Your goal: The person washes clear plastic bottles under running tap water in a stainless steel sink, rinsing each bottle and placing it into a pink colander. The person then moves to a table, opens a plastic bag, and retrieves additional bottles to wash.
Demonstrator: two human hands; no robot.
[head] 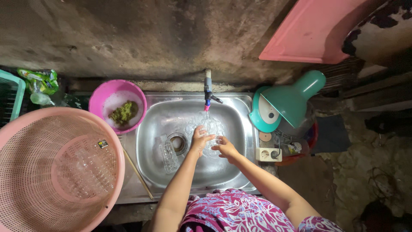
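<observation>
Glass [211,129] sits between your two hands, right under the tap [207,92] and over the back half of the sink [231,172]. It is clear, with a ribbed or patterned wall, and running water blurs it, so you cannot tell for sure which way its mouth points; its long axis seems to run from the tap toward you.

Your left hand [200,139] comes up from below with the forearm almost straight, fingers curled over the near left side of the glass and clamped on it. Your right hand [225,148] reaches in from the lower right with the elbow bent, fingers closed against the glass's lower right edge, thumb toward the tap.

A second glass [168,155], clear and ribbed, lies on its side in the sink, just left of the drain [178,142], its long axis running away from you.

The sink is shiny dented steel, rounded at the corners. Left of it stands a pink plastic bowl [112,90] with a green scrubbing pad [123,112] in foam. A big pink perforated basket [25,141] at lower left holds clear glassware. A thin wooden stick [138,174] lies along the sink's left rim. A teal plastic jug [292,101] lies tilted on the right, near a white power socket [268,154]
</observation>
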